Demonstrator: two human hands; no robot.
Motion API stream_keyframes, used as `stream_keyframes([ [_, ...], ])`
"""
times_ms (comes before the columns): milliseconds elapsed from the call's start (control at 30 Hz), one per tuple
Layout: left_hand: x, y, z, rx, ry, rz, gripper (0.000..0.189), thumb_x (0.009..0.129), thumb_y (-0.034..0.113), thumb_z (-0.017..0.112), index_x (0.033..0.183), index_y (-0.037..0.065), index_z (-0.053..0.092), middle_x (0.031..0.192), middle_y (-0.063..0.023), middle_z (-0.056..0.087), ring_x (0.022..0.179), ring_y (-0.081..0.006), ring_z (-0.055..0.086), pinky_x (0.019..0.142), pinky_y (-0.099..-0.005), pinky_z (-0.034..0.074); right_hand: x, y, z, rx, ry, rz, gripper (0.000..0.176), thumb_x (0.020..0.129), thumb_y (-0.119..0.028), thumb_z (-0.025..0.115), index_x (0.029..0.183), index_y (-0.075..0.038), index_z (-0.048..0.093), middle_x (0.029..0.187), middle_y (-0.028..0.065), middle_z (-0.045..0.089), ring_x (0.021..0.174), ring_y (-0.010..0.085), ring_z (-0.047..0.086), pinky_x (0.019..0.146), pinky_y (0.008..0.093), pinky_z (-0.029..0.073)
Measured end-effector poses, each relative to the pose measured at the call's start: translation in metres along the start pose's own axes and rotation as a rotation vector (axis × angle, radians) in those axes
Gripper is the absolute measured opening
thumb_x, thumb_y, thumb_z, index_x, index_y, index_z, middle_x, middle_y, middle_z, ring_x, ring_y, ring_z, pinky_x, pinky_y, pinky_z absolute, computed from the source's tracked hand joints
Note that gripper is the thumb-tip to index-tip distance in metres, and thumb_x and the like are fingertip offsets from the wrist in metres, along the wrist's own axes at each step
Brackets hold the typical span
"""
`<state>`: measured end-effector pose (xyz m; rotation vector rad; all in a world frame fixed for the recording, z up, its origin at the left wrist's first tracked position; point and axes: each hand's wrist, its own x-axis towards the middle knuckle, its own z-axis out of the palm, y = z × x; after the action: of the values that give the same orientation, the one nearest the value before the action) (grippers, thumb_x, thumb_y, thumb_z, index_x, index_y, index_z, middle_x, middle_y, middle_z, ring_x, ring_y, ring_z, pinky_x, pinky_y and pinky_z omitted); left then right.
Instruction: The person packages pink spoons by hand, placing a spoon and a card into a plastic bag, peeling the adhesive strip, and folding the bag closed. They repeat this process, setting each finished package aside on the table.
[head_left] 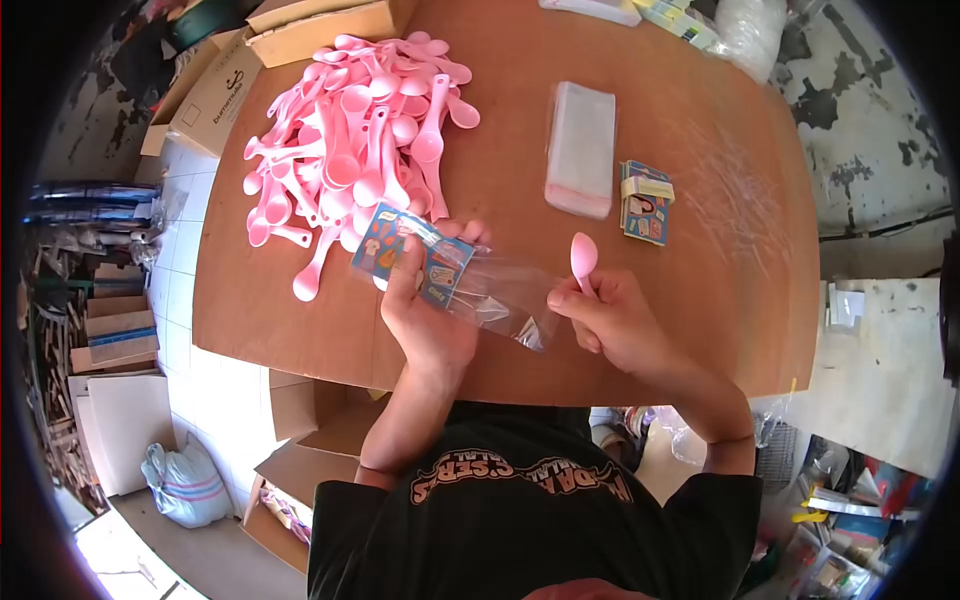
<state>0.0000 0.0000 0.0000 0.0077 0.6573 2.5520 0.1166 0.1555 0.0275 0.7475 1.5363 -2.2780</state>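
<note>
My left hand (428,318) grips a clear plastic bag (505,300) with a blue printed card (412,252) at its far end. The bag's other end stretches right, up to the fingertips of my right hand (615,318). Closed in that right hand is a pink plastic spoon (584,258), its bowl pointing up and its handle partly hidden by the fingers. Behind my left hand lies a big heap of pink spoons (340,150) on the brown table (500,130).
A stack of clear bags (582,150) lies beyond my right hand, beside a banded bundle of printed cards (646,205). Cardboard boxes (325,30) stand at the back left. Thin clear strips (735,190) are scattered at the right. An opened carton (310,450) sits below the table's front edge.
</note>
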Motion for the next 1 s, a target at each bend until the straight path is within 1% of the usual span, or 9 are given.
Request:
stream_keyframes([
  [67,-0.002,0.009,0.004,0.115,0.144,0.092,0.041,0.094,0.031,0.048,0.127,0.006,0.045,0.098,-0.0099,0.06,0.098,-0.0271,0.059,0.096,-0.0446,0.042,-0.003,-0.007,0.018,-0.403,0.247,-0.206,0.021,0.087,-0.022,0.065,0.098,-0.003,0.064,0.054,-0.0052,0.044,0.05,0.0061,0.043,0.047,0.0244,0.032],
  [100,-0.005,-0.018,0.009,0.037,0.149,0.08,0.041,0.094,0.031,0.048,0.127,0.006,0.045,0.098,-0.0099,0.06,0.098,-0.0271,0.059,0.096,-0.0446,0.042,-0.019,-0.013,0.0,-0.469,0.283,-0.182,0.021,0.087,-0.022,0.065,0.098,-0.003,0.064,0.054,-0.0052,0.044,0.05,0.0061,0.043,0.047,0.0244,0.032],
  [200,-0.005,-0.005,0.007,0.03,0.142,0.127,0.042,0.094,0.033,0.051,0.125,0.005,0.045,0.095,-0.0092,0.059,0.094,-0.0248,0.059,0.09,-0.0437,0.044,-0.018,-0.011,-0.001,-0.449,0.121,-0.245,0.019,0.091,-0.015,0.056,0.102,0.001,0.059,0.065,-0.002,0.048,0.05,0.0062,0.045,0.047,0.0208,0.033],
  [267,-0.002,0.0,0.009,0.008,0.255,0.068,0.043,0.093,0.035,0.054,0.122,0.005,0.047,0.093,-0.0094,0.058,0.091,-0.0248,0.059,0.088,-0.0432,0.045,-0.02,-0.012,-0.008,-0.068,0.003,-0.18,0.029,0.091,-0.013,0.052,0.118,-0.001,0.052,0.068,-0.0022,0.046,0.061,0.0083,0.046,0.06,0.025,0.039],
  [367,0.002,0.003,0.005,-0.074,0.275,0.039,0.044,0.091,0.038,0.056,0.119,0.005,0.048,0.093,-0.0093,0.058,0.09,-0.0248,0.059,0.087,-0.0427,0.046,-0.022,-0.005,-0.02,-0.08,-0.007,-0.149,0.037,0.092,-0.01,0.046,0.128,-0.002,0.045,0.08,0.0011,0.047,0.067,0.0096,0.048,0.065,0.0251,0.04],
  [500,0.004,0.001,0.0,-0.121,0.236,0.035,0.044,0.09,0.038,0.058,0.117,0.004,0.049,0.094,-0.0099,0.058,0.09,-0.0251,0.06,0.087,-0.0424,0.047,-0.029,0.001,-0.033,-0.625,-0.118,-0.264,0.03,0.092,-0.009,0.049,0.12,0.001,0.051,0.084,0.0032,0.047,0.071,0.0106,0.05,0.068,0.0266,0.044],
  [867,-0.007,-0.013,0.006,0.004,0.161,0.017,0.048,0.093,0.04,0.051,0.127,0.007,0.044,0.099,-0.0103,0.058,0.096,-0.0256,0.059,0.088,-0.0414,0.045,-0.035,-0.004,-0.02,-0.532,-0.134,-0.239,0.039,0.094,-0.005,0.048,0.132,0.001,0.047,0.094,0.0047,0.048,0.082,0.0107,0.053,0.075,0.0242,0.045],
  [967,-0.012,-0.015,0.007,0.028,0.133,-0.029,0.047,0.093,0.04,0.051,0.128,0.009,0.043,0.099,-0.0097,0.058,0.097,-0.0256,0.059,0.088,-0.0408,0.045,-0.027,-0.002,-0.023,-0.606,-0.209,-0.233,0.05,0.093,-0.001,0.045,0.141,-0.001,0.034,0.1,0.0059,0.051,0.082,0.011,0.054,0.076,0.024,0.046],
  [1000,-0.014,-0.014,0.007,0.035,0.131,-0.043,0.046,0.094,0.04,0.05,0.128,0.01,0.043,0.1,-0.0093,0.058,0.097,-0.0259,0.059,0.088,-0.0411,0.046,-0.025,0.001,-0.024,-0.521,-0.226,-0.238,0.058,0.092,0.0,0.046,0.145,-0.004,0.024,0.111,0.0088,0.05,0.084,0.0118,0.056,0.076,0.0245,0.047],
])
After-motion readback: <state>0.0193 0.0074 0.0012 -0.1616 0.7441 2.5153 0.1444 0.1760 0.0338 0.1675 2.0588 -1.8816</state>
